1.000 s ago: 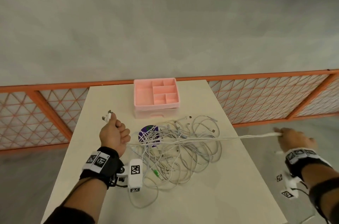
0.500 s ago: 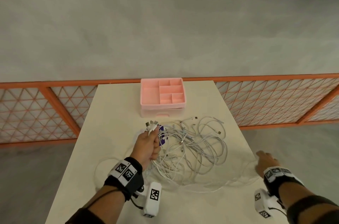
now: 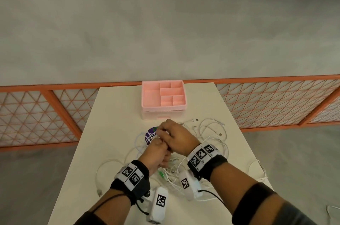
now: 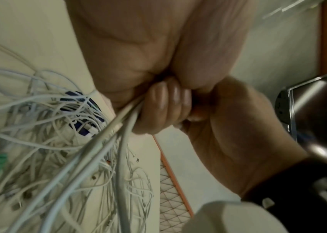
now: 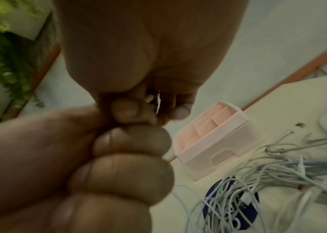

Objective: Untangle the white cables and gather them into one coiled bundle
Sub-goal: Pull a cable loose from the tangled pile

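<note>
The tangle of white cables sprawls over the middle of the pale table. Both hands meet just above it. My left hand is a fist round several strands, which run taut from its fingers down into the cable pile. My right hand lies over the left from the right and pinches the white plug ends that stick up out of the left fist. The strands inside the fist are hidden.
A pink compartment box stands at the table's far edge. A purple disc lies under the cables. One loop with a plug trails left, another nears the right edge. An orange lattice fence runs behind.
My right hand let the stretched cable go slack and came in from beyond the table's right edge to the left hand. The left hand shifted right, toward the middle of the pile.
</note>
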A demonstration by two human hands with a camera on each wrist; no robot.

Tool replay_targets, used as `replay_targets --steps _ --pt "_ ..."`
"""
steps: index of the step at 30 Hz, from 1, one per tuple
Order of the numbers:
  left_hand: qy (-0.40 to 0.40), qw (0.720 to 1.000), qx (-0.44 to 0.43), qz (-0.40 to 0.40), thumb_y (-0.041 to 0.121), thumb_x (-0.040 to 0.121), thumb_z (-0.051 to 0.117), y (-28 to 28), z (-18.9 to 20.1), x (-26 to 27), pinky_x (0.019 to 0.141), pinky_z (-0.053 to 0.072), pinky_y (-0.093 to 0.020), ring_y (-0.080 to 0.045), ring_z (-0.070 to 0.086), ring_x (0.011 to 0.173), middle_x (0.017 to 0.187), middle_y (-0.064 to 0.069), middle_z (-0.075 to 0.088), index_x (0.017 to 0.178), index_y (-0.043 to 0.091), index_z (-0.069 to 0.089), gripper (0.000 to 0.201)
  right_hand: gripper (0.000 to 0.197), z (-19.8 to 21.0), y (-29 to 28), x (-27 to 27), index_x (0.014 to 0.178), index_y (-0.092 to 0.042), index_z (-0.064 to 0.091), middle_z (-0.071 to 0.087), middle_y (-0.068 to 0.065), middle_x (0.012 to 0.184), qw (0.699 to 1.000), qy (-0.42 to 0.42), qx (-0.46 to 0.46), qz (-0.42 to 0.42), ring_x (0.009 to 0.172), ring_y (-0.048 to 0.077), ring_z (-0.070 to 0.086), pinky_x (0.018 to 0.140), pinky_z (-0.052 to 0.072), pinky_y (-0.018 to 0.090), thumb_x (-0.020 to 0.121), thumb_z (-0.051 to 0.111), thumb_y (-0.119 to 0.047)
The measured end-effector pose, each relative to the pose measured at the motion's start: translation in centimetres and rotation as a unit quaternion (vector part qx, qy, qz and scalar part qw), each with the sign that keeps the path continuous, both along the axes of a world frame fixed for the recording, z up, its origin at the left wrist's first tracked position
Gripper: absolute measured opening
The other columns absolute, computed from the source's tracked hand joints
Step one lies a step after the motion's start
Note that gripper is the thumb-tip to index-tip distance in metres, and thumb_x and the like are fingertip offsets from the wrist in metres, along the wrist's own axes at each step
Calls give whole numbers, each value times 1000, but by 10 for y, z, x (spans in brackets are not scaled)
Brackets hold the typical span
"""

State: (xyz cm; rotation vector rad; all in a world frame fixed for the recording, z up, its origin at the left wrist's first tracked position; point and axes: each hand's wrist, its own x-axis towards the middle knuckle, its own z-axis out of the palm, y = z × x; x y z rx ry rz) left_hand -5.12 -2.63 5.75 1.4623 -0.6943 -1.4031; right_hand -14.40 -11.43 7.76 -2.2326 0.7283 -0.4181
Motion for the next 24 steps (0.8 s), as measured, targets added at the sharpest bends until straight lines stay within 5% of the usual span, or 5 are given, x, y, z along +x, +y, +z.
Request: replay_targets --steps 3,6,16,22,24 --pt "-2 999 -30 -9 6 102 43 5 0 10 44 24 -21 -9 27 49 59 2 34 74 15 40 29 22 -3 -11 2 79 -20 60 62 -5 73 999 16 9 -33 66 11 55 70 49 32 97 53 -30" --pt "26 998 -51 -8 9 103 47 8 -2 14 45 30 -21 -10 38 51 66 -3 48 83 9 52 20 24 -9 -16 1 71 -26 56 64 -5 69 997 39 39 -61 66 12 57 71 51 36 95 53 -28" --pt "-2 1000 -21 -9 -7 98 36 3 -11 -3 47 41 -29 -13 40 44 54 -3 44 71 6 48 31 34 -21 -2 -5 123 -18 65 67 3 123 996 48 66 -36 112 14 61 101 45 29 99 42 -13" --pt "-24 998 -47 27 1 103 34 4 -4 -2 44 39 -26 -7 34 41 55 -1 32 76 6 52 33 72 -26 13 -15 156 -30 10 24 -10 155 989 -54 119 -66 137 8 36 111 33 28 98 45 -53" --pt "26 994 -45 95 2 103 34 1 -3 2 47 39 -27 -10 39 43 54 -2 36 79 6 53 31 83 -36 26 -14 156 -32 6 27 -4 156 976 -81 180 -90 133 14 46 108 41 33 91 44 -66"
